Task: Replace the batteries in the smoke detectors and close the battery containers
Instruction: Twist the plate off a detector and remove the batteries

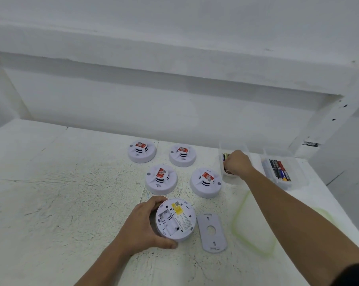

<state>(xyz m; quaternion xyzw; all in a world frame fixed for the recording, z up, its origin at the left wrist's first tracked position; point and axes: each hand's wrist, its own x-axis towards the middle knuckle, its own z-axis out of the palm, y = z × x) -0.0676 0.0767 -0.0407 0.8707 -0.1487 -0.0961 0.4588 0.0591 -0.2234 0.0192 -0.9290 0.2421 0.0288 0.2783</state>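
Left and right hands are busy in different places. The left hand (145, 223) grips the near smoke detector (175, 219) round its rim, thumb on the near edge and fingers curled over the far edge, holding it belly-up on the bench (71, 193). Its battery bay lies open and looks empty. The right hand (237, 163) reaches down into a clear tub (229, 179) at the far right, knuckles up and fingers curled inside among the batteries (225, 156); whether it already pinches one I cannot tell.

Just right of the held detector lies its grey back plate (211, 232), flat on the bench. Four more detectors stand dome-up further off.

The detector is probably a light, stiff plastic shell, smooth enough to skate on the bench, so a rim grip suits it while a cell is pushed in. The spring contacts and small clips in the bay look like the fragile parts. Batteries are small, hard, round and inclined to roll; pinching one across its middle should leave the ends free to seat. The plate looks thin and rigid, best taken by its long edges.
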